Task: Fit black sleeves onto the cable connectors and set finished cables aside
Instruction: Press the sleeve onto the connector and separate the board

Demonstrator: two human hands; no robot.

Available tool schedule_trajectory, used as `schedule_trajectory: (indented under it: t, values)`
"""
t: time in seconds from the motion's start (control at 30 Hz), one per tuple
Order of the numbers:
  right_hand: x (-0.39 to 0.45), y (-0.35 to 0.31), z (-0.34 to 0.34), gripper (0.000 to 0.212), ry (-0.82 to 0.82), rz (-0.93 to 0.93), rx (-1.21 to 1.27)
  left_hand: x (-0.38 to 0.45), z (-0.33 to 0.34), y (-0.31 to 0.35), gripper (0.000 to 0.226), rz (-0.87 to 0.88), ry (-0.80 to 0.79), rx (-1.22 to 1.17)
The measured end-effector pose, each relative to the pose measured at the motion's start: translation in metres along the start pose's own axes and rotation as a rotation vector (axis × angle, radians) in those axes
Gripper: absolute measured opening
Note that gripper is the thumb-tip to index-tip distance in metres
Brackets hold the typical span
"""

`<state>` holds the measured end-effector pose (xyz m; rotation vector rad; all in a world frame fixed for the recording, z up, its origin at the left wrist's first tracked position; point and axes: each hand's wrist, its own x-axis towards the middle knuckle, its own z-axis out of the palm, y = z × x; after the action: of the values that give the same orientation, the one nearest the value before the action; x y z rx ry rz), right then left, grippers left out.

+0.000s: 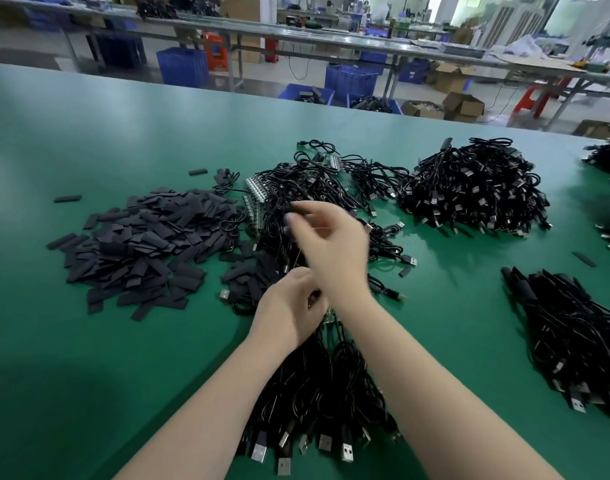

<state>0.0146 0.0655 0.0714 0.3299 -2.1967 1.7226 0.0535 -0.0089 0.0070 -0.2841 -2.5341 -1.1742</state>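
A heap of flat black sleeves (140,247) lies on the green table (89,341) at left centre. Behind my hands is a tangle of black cables (307,188) with bare silver connectors. My left hand (289,306) grips the top of a cable bundle (317,393) that trails toward me, USB plugs at its near end. My right hand (331,244) is raised above it, blurred, pinching a small black sleeve (298,208) between its fingertips.
A big mound of cables (469,188) sits at the back right, another bundle (580,337) at the right edge. Loose sleeves (67,199) are scattered at the left. Beyond the table stand blue crates (182,65), benches and cardboard boxes.
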Motion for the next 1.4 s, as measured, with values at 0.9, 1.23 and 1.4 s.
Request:
schedule_trajectory:
  t: [0.9,1.23,1.4]
  values:
    - [-0.060,0.063,-0.074,0.009,0.106,0.386,0.409,-0.007,0.007,-0.004,0.033,-0.058,-0.077,-0.183]
    - [-0.058,0.060,-0.078,0.026,-0.061,0.346,0.394,-0.004,0.005,-0.002,0.030,-0.036,-0.018,-0.254]
    - [-0.058,0.059,-0.080,0.029,-0.103,0.316,0.348,-0.005,0.004,0.002,0.038,-0.023,-0.014,-0.302]
